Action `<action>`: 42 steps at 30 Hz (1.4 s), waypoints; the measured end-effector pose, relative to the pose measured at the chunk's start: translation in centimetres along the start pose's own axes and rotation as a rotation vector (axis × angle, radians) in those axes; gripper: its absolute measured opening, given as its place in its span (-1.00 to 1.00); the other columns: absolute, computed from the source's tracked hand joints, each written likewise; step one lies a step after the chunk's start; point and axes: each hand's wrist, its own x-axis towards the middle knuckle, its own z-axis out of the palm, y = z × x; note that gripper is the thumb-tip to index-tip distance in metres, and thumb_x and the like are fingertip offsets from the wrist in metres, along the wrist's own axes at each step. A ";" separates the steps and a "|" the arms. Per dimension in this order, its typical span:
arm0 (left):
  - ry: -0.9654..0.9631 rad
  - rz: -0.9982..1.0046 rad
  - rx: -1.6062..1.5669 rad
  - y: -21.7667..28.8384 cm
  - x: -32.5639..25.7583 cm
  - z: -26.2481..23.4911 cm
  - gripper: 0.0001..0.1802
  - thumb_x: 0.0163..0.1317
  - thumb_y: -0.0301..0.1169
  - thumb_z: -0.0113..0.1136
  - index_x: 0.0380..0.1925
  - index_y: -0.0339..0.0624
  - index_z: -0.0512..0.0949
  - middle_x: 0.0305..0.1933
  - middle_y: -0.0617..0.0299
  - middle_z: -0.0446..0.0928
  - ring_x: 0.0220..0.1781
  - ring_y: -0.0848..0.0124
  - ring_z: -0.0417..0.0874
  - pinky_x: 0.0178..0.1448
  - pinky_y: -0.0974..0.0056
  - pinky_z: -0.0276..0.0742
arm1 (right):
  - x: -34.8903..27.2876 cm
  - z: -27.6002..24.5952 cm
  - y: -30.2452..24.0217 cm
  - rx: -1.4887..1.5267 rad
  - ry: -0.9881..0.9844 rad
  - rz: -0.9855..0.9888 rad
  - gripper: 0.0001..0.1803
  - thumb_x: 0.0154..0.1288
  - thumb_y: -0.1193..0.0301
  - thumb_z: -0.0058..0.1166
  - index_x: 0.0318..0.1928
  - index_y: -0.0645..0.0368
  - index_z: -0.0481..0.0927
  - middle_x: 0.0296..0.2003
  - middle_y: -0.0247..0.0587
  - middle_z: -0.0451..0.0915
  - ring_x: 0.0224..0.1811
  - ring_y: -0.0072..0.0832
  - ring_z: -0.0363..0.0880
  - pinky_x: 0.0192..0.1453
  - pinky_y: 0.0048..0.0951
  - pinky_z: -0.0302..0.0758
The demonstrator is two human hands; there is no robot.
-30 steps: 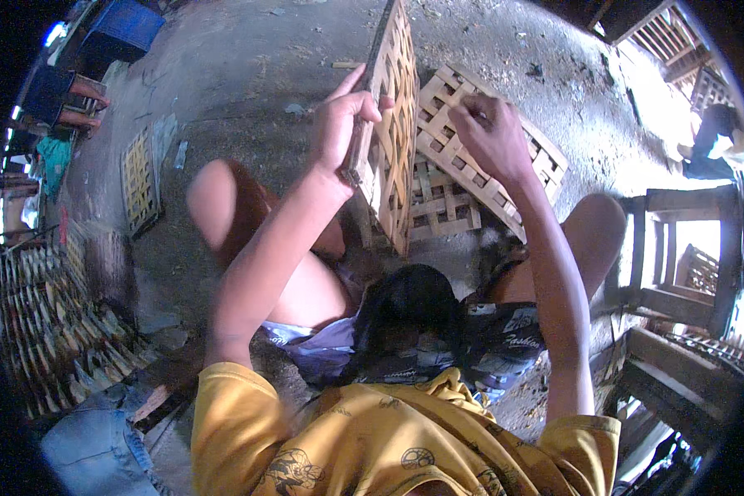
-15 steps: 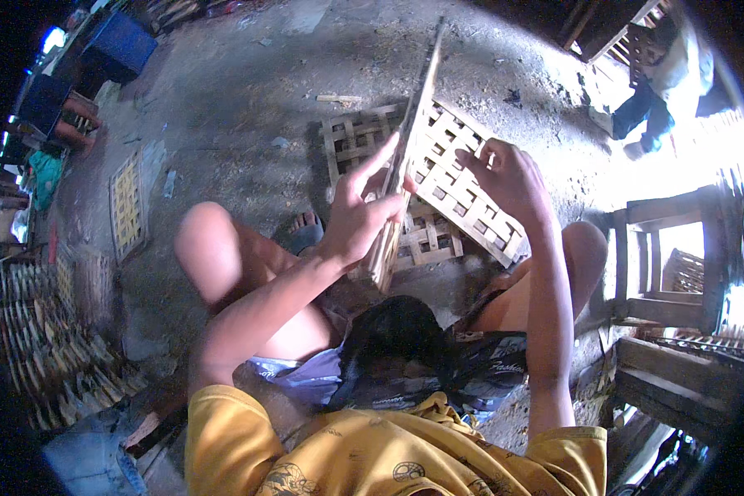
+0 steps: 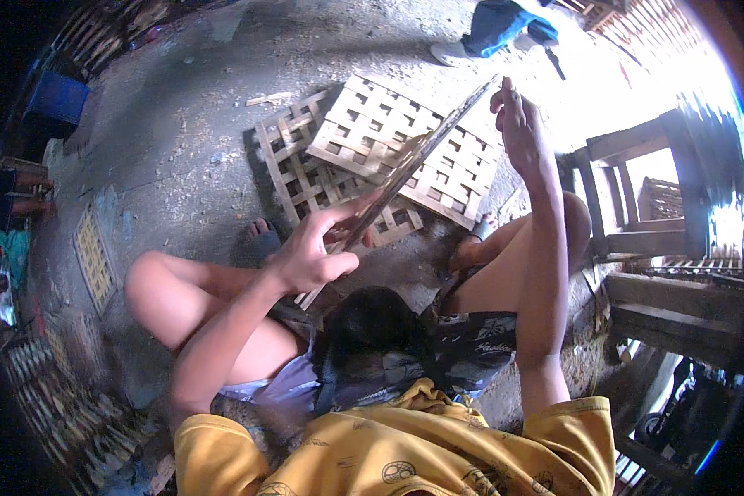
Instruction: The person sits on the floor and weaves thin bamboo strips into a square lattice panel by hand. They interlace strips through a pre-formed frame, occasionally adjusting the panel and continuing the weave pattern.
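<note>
Wooden panel (image 3: pixel 428 147), one, in left hand (image 3: pixel 310 252); two lattices (image 3: pixel 376 121) overlap below.

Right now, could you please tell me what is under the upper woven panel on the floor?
A lower panel shows at the left and near sides. The rest is hidden, mostly by the upper panel, partly by the held panel and left hand.
</note>
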 end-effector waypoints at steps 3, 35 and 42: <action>0.014 -0.041 -0.025 -0.5 -0.1 0.7 -0.16 0.14 -0.55 0.19 0.53 -0.09 0.39 -0.02 0.18 0.63 -0.05 0.45 0.66 0.13 0.27 0.63 | 0.1 -0.3 3.6 -0.052 -0.016 -0.031 -0.41 0.70 0.00 -0.27 -0.14 0.27 0.62 -0.42 -0.18 0.45 -0.30 -0.37 0.40 -0.13 -0.27 0.38; 0.171 -0.269 -0.023 -4.3 0.3 2.7 -0.45 0.49 -0.04 0.28 0.05 -0.43 0.68 -0.43 0.20 0.67 -0.40 0.52 0.61 -0.25 0.30 0.54 | -0.6 2.7 6.4 -0.486 0.144 -0.310 -0.82 0.50 0.49 0.09 -0.06 0.15 0.76 -0.09 -0.08 0.70 0.00 -0.13 0.71 0.10 -0.12 0.60; 0.217 -0.248 -0.036 -4.4 0.3 3.2 -0.51 0.49 -0.09 0.29 0.04 -0.38 0.69 -0.36 0.21 0.65 -0.34 0.55 0.59 -0.24 0.35 0.49 | 0.0 3.4 6.7 -0.540 0.165 -0.512 -0.80 0.45 0.61 0.10 -0.06 0.16 0.74 -0.10 -0.09 0.66 0.01 -0.16 0.68 0.06 -0.16 0.63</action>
